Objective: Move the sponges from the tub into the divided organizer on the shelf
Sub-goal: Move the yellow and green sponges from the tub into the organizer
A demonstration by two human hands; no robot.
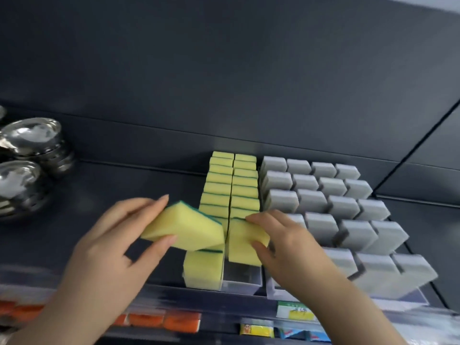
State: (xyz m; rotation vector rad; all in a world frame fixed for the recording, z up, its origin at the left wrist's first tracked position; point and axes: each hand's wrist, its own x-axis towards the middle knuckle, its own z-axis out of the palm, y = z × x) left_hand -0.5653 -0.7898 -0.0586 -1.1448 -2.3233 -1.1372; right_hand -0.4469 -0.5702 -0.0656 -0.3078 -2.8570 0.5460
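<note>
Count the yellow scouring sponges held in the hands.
2. The left sponge, tilted, is in the left hand; the right sponge, upright, is in the right hand at the organizer's front.

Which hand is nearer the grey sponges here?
Right. The right hand, gripping a yellow sponge, overlaps the left edge of the grey sponges in view; the left hand, holding a tilted yellow sponge, is farther left, beyond the yellow rows.

Yellow-green sponges (230, 185), grey sponges (331, 202)

Yellow sponges (230, 185) matt porous foam with green scrub layer, grey sponges (323, 192) matt foam, organizer (242, 280) clear glossy plastic, bowls (32, 143) polished metal, shelf (124, 180) dark matt.
</note>
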